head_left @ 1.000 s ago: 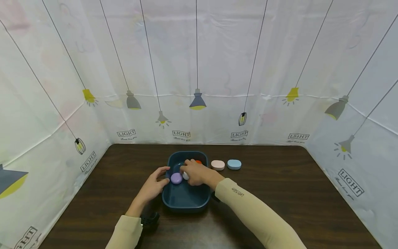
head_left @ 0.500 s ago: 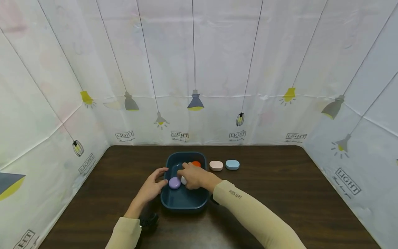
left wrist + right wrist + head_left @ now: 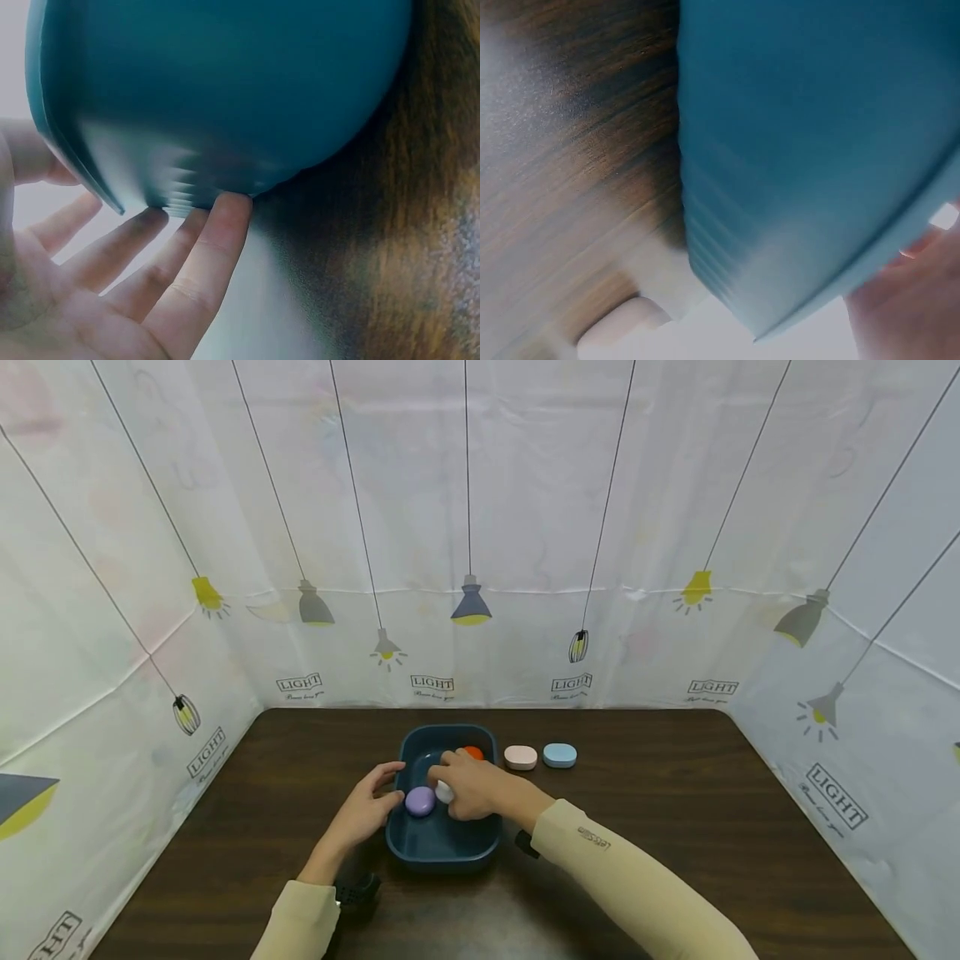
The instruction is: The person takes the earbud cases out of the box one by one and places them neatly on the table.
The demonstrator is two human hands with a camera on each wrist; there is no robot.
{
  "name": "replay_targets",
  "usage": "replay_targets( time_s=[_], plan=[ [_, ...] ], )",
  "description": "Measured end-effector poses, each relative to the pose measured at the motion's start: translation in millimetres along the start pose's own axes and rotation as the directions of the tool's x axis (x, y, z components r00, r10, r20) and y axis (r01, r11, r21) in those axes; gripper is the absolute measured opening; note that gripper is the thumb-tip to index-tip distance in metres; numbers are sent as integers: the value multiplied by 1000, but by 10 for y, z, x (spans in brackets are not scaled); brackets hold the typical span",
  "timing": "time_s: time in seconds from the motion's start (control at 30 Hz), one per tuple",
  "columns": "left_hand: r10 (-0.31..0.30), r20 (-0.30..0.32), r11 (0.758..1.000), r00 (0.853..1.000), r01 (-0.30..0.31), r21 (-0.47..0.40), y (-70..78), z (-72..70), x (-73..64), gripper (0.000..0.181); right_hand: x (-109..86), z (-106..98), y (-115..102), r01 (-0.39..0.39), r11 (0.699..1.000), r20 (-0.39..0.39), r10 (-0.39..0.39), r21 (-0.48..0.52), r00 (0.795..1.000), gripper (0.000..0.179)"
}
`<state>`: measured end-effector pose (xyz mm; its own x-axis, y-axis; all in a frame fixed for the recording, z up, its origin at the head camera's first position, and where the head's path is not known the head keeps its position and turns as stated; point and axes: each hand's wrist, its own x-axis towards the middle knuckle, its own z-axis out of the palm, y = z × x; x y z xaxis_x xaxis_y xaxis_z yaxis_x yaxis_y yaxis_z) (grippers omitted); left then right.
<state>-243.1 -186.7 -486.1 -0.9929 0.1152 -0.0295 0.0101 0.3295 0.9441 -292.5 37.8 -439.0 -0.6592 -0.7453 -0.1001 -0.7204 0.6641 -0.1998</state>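
A dark blue plastic basin [image 3: 442,856] stands on the table, its outer wall filling much of both wrist views. My left hand [image 3: 365,806] holds the basin's left wall, fingertips on the outside and thumb at the rim. Inside the basin, my right hand [image 3: 471,785] has its fingers curled on a small white rounded object [image 3: 444,792], mostly hidden by the hand. Just left of it lies a round, smooth purple object [image 3: 420,802]. Behind the right hand an orange-red round object [image 3: 473,752] shows in part.
Right of the basin, a pale pink oval case-like object [image 3: 521,757] and a light blue one [image 3: 560,755] lie side by side on the dark wooden table [image 3: 675,827]. A white curtain [image 3: 525,527] printed with lamps surrounds the table's back and sides.
The hands and basin keep nearly the same places. My right forearm has shifted slightly to the right, its fingers staying at the white object; the view itself has drifted a little.
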Motion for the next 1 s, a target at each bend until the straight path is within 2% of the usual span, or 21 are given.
replay_targets(
  time_s=[0.43, 0.67, 0.83, 1.0],
  plan=[
    [22, -5, 999, 1000, -22, 24, -41, -11, 20, 48, -275, -117, -21, 17, 998, -135, -7, 67, 991, 41],
    [21, -23, 999, 1000, -21, 38, -46, -12, 25, 48, -404, -151, -5, 19, 993, -208, 5, 115, 978, 37],
    [21, -23, 999, 1000, -20, 39, -48, -9, 29, 48, -492, -146, 29, -8, 990, -244, 41, 138, 969, 37],
    [20, -16, 999, 1000, -20, 29, -58, -8, 26, 48, -597, -158, 75, -22, 986, -297, 71, 166, 952, 37]
  ],
)
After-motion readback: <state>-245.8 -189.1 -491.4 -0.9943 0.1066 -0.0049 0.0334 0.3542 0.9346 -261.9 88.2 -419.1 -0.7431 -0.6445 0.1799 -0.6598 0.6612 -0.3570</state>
